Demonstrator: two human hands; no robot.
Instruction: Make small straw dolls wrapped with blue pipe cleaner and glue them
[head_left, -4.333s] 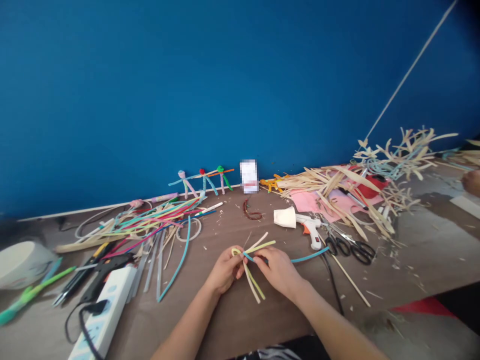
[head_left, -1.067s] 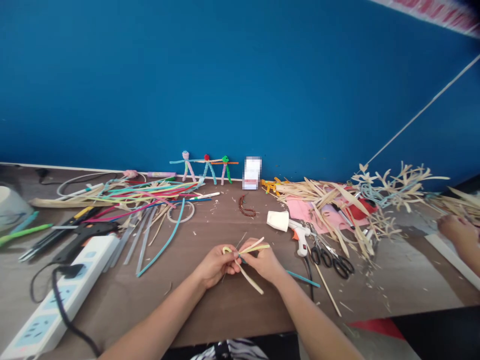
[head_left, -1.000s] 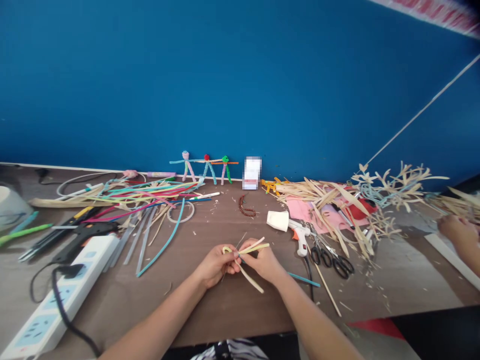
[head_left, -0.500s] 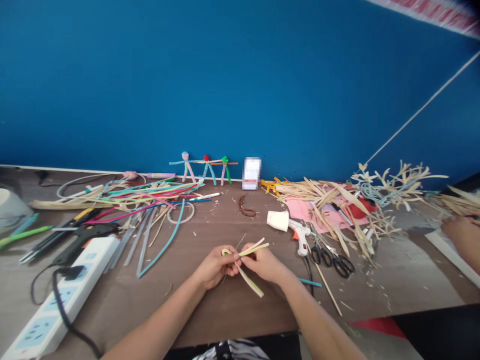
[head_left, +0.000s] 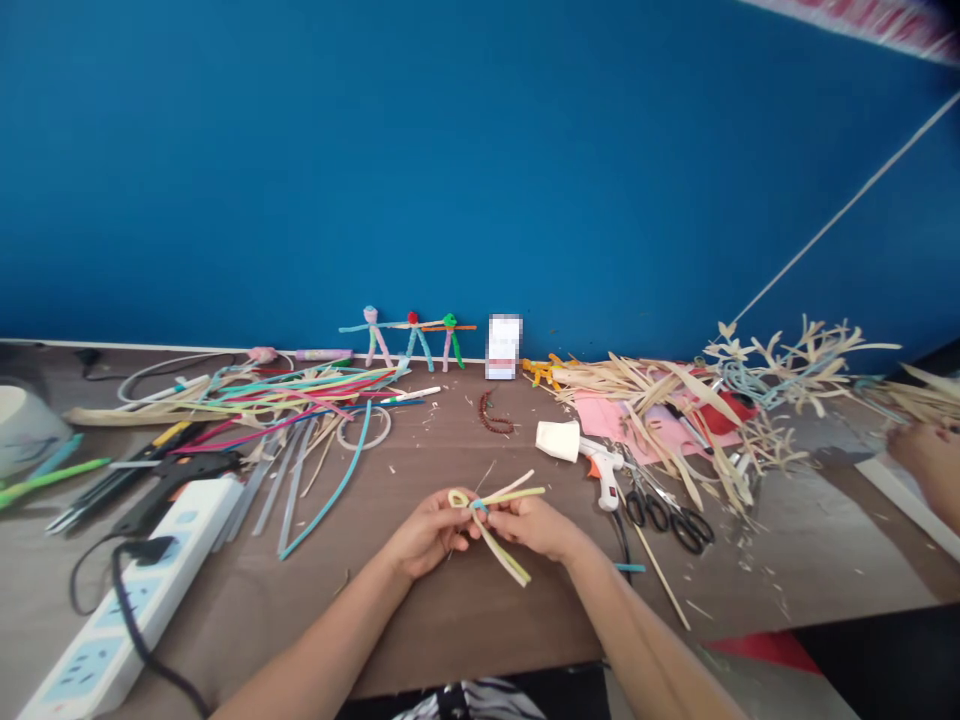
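Note:
Both of my hands meet over the brown table near its front edge. My left hand pinches the looped end of a small bundle of pale yellow strips. My right hand grips the same bundle from the right side, where a blue strip is wrapped round the yellow ones. The free yellow ends fan out above and below my fingers. A short tail of the blue strip shows beyond my right wrist.
A white power strip and a black glue gun lie left, by a heap of coloured strips. A white glue gun, scissors and straw scraps lie right. Another person's hand works at far right. Small strip figures stand by the wall.
The blue strip's long tail to the right has grown shorter as it was wound round the yellow bundle. My hands stayed together at the same spot.

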